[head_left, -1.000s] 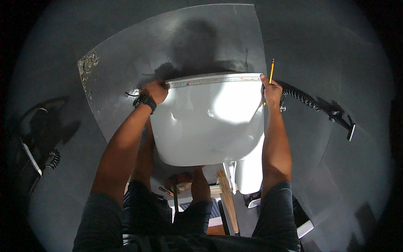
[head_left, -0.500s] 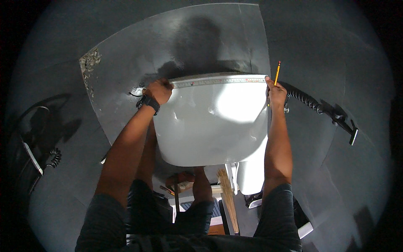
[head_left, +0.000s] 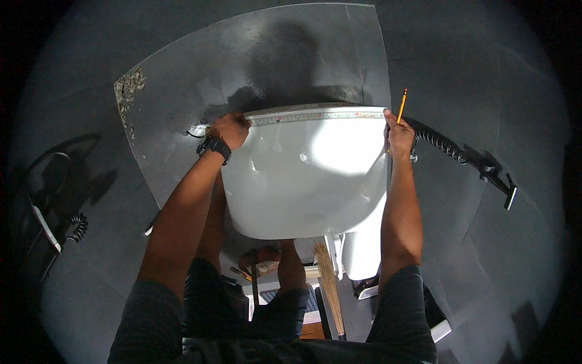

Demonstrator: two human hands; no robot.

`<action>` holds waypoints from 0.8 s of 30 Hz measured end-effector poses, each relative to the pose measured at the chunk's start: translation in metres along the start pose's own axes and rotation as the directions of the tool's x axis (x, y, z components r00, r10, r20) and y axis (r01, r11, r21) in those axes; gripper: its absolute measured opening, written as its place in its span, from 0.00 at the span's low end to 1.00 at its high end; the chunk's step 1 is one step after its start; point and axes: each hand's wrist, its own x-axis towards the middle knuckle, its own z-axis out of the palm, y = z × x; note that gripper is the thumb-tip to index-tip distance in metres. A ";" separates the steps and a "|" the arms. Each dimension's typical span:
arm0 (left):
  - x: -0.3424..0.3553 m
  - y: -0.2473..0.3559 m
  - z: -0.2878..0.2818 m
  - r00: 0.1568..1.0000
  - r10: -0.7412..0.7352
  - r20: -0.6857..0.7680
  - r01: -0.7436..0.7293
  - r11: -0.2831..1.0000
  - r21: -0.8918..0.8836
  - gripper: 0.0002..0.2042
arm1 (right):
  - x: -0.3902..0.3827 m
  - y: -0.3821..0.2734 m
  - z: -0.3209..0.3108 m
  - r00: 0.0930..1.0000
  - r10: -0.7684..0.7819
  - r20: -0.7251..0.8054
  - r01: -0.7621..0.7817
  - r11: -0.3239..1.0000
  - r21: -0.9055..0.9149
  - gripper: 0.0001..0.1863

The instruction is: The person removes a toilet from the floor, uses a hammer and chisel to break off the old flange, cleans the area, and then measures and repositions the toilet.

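Observation:
A white glossy bathroom fixture [head_left: 285,182], with a fairly straight far edge and rounded near corners, lies in front of me; its exact kind is unclear. A tape measure's marked blade [head_left: 318,116] stretches along its far edge. At the blade's left end, my left hand [head_left: 230,131] is closed on it, with a dark watch [head_left: 215,147] on that wrist. My right hand [head_left: 399,134] pinches the other end at the far right corner. A yellow pencil [head_left: 402,106] sticks up from between the right hand's fingers. The tape's case is hidden.
Beyond the fixture stands a grey panel [head_left: 200,67] with rough patches at its left corner [head_left: 129,88]. At right hangs a black coiled hose [head_left: 439,141] with a sprayer [head_left: 510,197]. Below are a straw broom [head_left: 329,285] and a white piece [head_left: 362,255].
Almost nothing differs. Both hands keep their places at the ends of the blade, and the view has shifted very slightly.

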 end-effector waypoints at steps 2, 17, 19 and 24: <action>0.001 0.001 -0.001 1.000 0.003 0.009 -0.003 1.000 -0.013 0.16 | 0.002 0.001 0.000 1.000 0.002 0.005 -0.002 1.000 0.002 0.17; 0.010 0.009 -0.003 1.000 -0.024 0.017 0.024 0.999 0.025 0.17 | 0.019 0.002 -0.003 1.000 -0.022 0.006 0.023 0.999 -0.026 0.18; 0.011 0.009 -0.001 1.000 -0.013 0.011 0.013 1.000 0.006 0.17 | 0.021 0.001 -0.002 1.000 -0.008 -0.012 0.008 0.999 -0.031 0.18; 0.017 0.007 0.002 1.000 -0.006 -0.006 0.006 1.000 -0.006 0.17 | 0.024 0.001 0.001 0.999 -0.051 -0.018 0.050 0.999 -0.017 0.17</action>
